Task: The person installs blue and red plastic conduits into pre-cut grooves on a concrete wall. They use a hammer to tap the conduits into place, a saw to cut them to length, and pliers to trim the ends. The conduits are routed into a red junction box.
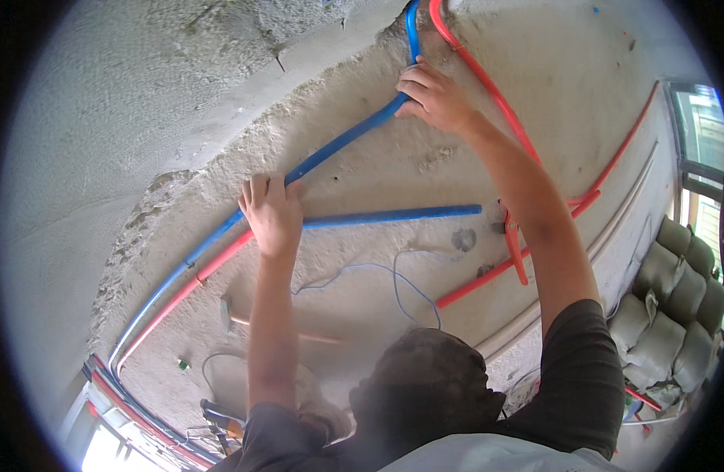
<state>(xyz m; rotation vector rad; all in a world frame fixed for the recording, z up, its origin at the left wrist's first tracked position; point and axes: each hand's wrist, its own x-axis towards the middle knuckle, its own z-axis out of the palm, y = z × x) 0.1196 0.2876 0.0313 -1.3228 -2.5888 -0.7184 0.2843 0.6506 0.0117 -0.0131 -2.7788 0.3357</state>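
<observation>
A long blue pipe (342, 145) runs along the floor beside the wall, from the top of the view down to the lower left. My left hand (271, 216) is closed over it near the middle of the view, fingers curled round it. Farther along, below its upward bend, my right hand (437, 96) wraps it with the fingers. A red pipe (224, 257) lies alongside, and its end is hidden under my left hand. From behind that hand a second blue pipe (401, 215) stretches right. Another red pipe (496, 93) curves down behind my right forearm.
Beside my right forearm lies a red-handled pipe cutter (515, 244), near a red pipe piece (480, 285). A hammer (227, 312) is partly behind my left forearm. A thin cord (397, 275) loops between my arms. Stacked full sacks (661, 315) stand at the right below a window (704, 130).
</observation>
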